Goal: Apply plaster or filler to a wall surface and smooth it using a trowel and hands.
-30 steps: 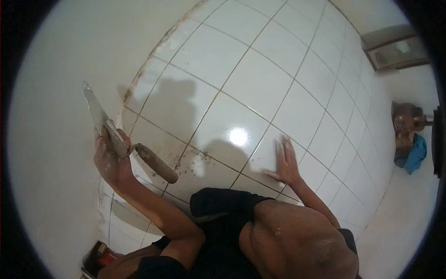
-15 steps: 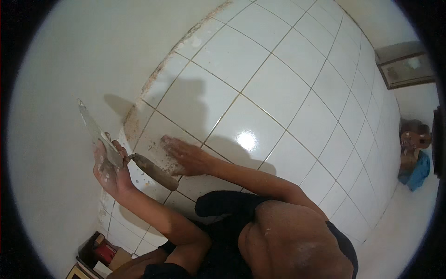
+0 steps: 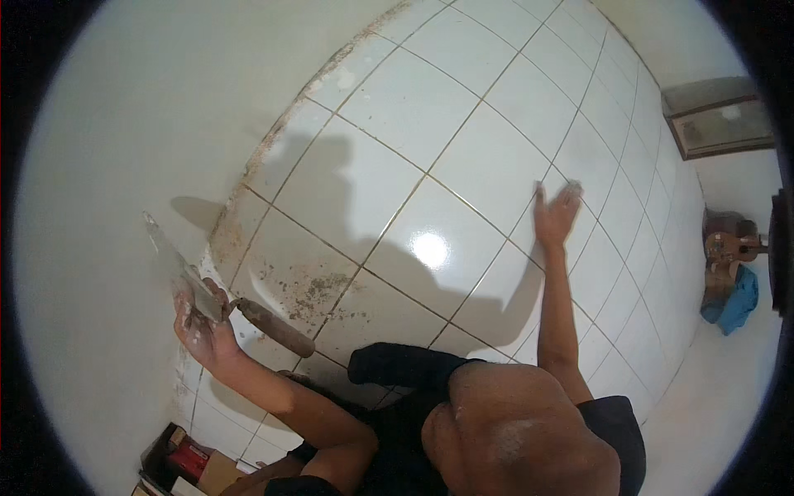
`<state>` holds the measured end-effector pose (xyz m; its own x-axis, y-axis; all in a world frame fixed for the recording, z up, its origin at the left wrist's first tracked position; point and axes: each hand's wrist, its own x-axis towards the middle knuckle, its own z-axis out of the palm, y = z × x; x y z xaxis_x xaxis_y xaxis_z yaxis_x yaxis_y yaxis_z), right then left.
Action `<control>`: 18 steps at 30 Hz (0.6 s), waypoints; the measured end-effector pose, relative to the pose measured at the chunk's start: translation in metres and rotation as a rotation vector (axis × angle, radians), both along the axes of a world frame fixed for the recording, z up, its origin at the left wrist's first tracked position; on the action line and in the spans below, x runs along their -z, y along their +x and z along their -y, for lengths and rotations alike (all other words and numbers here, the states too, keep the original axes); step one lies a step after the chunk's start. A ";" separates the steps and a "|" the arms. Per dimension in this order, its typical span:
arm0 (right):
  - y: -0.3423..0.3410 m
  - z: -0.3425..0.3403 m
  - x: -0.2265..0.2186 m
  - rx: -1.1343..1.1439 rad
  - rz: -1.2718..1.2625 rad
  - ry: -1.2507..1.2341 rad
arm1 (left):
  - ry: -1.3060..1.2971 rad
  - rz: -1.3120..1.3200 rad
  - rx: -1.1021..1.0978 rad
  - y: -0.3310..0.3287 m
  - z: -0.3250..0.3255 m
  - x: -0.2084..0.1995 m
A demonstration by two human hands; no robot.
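Two hands, left (image 3: 203, 332) and right (image 3: 557, 221), and one trowel (image 3: 194, 291) appear with one blue bundle (image 3: 734, 299), far right, and one frame (image 3: 719, 128), upper right.

Legible texts, labels, brands, numbers and signs: none that I can read over my remote feed. Red object (image 3: 190, 457) and cardboard-brown box (image 3: 217, 473), lower left: too small and blurred for me to tell any print; brown-framed panel (image 3: 719, 128) and blue plastic-like item (image 3: 738, 296), right side: likewise no wording I can make out. Trowel (image 3: 273, 327), blade and handle, and white floor tiles (image 3: 475, 70): no mark legible to me.
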<state>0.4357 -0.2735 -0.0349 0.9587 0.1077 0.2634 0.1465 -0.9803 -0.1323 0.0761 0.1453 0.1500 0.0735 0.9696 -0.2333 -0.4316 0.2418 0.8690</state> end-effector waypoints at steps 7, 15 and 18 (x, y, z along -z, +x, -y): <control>-0.164 -0.257 -0.039 -0.746 -0.479 0.407 | 0.047 0.019 0.111 -0.010 0.004 -0.011; -0.115 -0.281 -0.021 -1.057 -0.333 0.542 | 0.059 -0.005 0.146 -0.016 -0.005 -0.005; 0.007 -0.246 -0.002 -0.622 0.085 0.152 | -0.094 -0.020 -0.100 -0.004 0.006 -0.006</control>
